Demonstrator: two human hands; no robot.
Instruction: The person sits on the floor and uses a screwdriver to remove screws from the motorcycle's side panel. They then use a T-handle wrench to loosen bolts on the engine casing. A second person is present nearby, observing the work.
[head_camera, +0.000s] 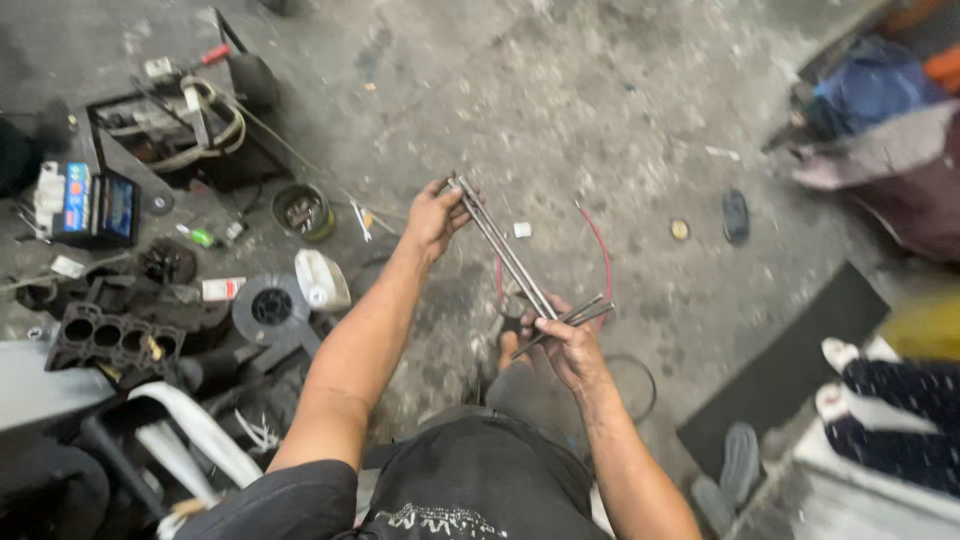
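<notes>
The left hand (432, 215) pinches the upper end of long grey metal rods (505, 255); the right hand (568, 345) grips their lower end plus shorter rods (575, 318). Rod count is unclear.

I am seeing my left hand (432, 215) pinching the far end of a bundle of long metal rods (505, 255) while my right hand (565, 345) is gripping their near end together with two shorter rods (570, 322), above the stained concrete floor (620, 110), with an engine block (105, 340) lying far left.
</notes>
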